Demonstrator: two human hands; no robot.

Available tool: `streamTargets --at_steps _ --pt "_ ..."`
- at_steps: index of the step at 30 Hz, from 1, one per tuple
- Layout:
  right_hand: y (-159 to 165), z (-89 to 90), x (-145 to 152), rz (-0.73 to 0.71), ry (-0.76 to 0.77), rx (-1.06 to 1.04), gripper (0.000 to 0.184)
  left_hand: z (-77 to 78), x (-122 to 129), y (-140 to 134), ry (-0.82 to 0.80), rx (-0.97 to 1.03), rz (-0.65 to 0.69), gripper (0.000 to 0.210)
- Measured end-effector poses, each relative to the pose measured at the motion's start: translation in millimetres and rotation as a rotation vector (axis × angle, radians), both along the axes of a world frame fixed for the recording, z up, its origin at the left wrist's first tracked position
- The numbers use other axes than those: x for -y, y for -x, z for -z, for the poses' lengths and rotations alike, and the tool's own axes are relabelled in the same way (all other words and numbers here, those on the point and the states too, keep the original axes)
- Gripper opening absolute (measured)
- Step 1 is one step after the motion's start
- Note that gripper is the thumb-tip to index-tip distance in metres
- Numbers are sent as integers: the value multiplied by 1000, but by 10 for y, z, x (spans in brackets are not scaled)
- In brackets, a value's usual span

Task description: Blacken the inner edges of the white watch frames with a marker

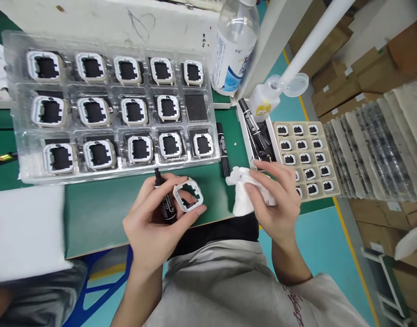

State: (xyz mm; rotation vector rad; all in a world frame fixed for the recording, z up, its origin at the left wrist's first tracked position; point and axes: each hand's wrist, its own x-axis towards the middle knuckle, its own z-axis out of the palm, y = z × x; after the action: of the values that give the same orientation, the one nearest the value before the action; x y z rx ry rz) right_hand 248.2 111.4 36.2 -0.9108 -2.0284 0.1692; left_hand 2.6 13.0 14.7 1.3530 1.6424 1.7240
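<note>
My left hand (157,222) grips a white, rounded-square watch case frame (188,195) by its edge, and the green table shows through the opening. Tucked in the same hand is a black marker pen (168,208), its tip end pointing up and away from me. To the right, my right hand (276,195) pinches a crumpled white tissue (244,193) above the table's front edge. Beyond my hands lies a clear plastic tray (116,175) with rows of similar frames on dark pads. One pocket at its right end shows a bare dark pad (195,107).
Another black marker (223,150) lies right of the tray. A large clear bottle (233,50) and a small white bottle (264,102) stand behind a box of markers (251,125). A beige tray of frames (305,197) sits at right, beside stacked trays (381,141). White sheet (24,231) at left.
</note>
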Motion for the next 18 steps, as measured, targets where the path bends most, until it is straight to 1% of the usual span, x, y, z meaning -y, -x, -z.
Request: streamTargets --at_steps 2,3,5,7,10,12,16,18 --pt "-33 17 68 100 -34 87 54 -6 -4 -3 1 -1 -1 51" --pt "-53 28 104 127 -41 103 60 -7 -5 -4 5 1 -1 50" --pt "-94 54 171 103 -34 112 67 -7 -5 -6 6 1 -3 50" --pt "-128 75 221 37 -12 132 62 -5 -2 -7 3 4 -1 50" --pt "-155 72 251 -6 5 168 40 -5 7 -5 10 22 11 52" --pt "-163 48 246 -31 9 197 31 -4 13 -3 29 21 12 52" --pt "-182 -38 221 -181 148 295 35 2 18 4 46 -13 3 47" --pt "-192 -102 224 -248 214 256 37 8 16 7 43 -19 0 47"
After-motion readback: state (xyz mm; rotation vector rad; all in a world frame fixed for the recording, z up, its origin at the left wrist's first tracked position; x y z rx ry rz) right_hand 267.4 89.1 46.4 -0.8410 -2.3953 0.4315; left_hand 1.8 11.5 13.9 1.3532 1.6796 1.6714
